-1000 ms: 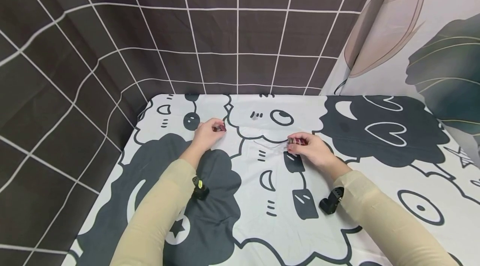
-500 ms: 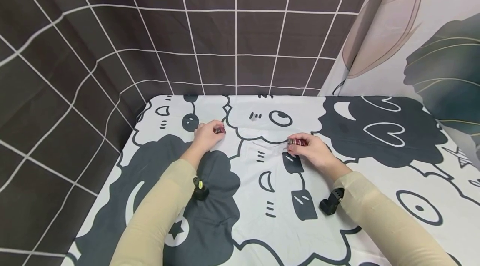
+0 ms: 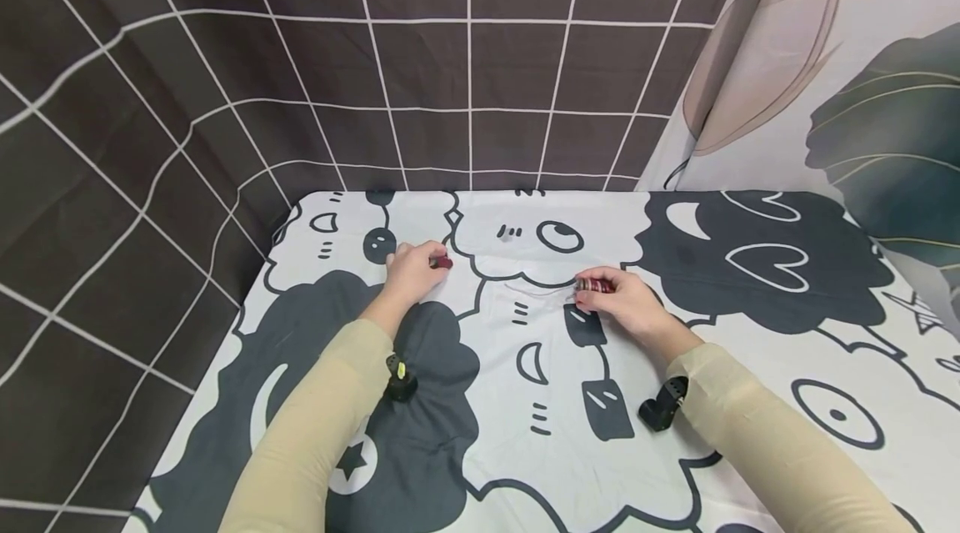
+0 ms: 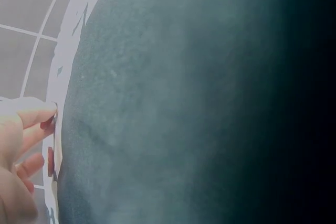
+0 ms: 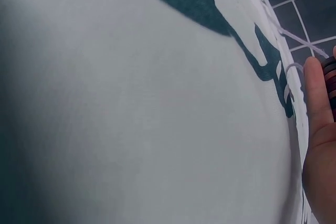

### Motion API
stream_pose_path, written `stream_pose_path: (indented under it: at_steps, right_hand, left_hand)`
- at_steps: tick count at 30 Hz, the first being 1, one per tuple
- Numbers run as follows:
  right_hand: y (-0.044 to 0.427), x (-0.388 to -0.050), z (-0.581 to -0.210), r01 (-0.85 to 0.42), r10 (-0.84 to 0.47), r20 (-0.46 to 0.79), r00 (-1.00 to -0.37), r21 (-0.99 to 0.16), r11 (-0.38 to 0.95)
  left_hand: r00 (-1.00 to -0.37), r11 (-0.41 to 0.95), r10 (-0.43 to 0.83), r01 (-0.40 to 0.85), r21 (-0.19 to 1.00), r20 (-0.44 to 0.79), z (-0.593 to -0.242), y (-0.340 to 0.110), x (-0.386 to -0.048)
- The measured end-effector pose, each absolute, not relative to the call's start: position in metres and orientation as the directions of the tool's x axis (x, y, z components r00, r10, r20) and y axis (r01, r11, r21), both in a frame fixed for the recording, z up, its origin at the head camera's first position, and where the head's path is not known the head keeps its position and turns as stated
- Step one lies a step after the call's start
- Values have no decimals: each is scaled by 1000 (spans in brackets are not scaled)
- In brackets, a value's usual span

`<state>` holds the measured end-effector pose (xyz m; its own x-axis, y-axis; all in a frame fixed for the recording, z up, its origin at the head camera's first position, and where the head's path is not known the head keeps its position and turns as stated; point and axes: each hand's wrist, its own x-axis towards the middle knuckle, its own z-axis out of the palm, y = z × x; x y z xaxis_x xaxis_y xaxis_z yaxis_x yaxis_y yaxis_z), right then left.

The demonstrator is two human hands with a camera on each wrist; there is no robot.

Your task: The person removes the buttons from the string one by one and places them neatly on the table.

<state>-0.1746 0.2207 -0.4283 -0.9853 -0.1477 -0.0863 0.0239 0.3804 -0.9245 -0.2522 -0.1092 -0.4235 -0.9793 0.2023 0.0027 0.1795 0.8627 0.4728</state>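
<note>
Striped stack [image 3: 595, 285], maroon with light bands, sits right of centre, at the far part of the bench. Right hand [image 3: 628, 298] has it: fingers curled round it, thumb on the near side, banded part showing between them. Right wrist view only catches the stack at the frame edge, dark discs packed close.

Pale cord [image 5: 302, 39] comes off the stack's left end. Two strands visible in the right wrist view; in the head view it's a thin line trailing left over the cloth. Where it ends, can't tell.

Dark red piece [image 3: 442, 263] is in the left hand [image 3: 411, 273], pinched between thumb and fingers, well apart from the stack and a bit farther back. Left wrist view shows a second red piece [image 4: 51, 162] just beside the lower fingers; can't tell what supports it.

Both forearms in beige sleeves, left one [image 3: 315, 424], right one [image 3: 780, 433]. Black camera on each wrist: left [image 3: 401, 383] carries a yellow mark, right [image 3: 662, 404] is plain.

Bench [image 3: 757, 475] is under a white and dark grey cartoon-face cloth. Behind and to the left: dark grid curtain [image 3: 517, 62]. Right side: pale leaf-print curtain [image 3: 892, 7], thin black cable [image 3: 677, 173] at its lower left.
</note>
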Motion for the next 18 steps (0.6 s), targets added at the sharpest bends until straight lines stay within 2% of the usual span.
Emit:
stream_pose_path:
  at_steps: [9,18]
  right_hand:
    - [224,-173,-429,-7,-116,-51,-992,-891,454]
    - [222,-174,-429,8,-121,-68,-990,-898,439]
  left_hand:
    - [-979,871,202,185,456,11,-421,-108,-253]
    - [-979,857,202,173,486,-7,-420,-109,-251]
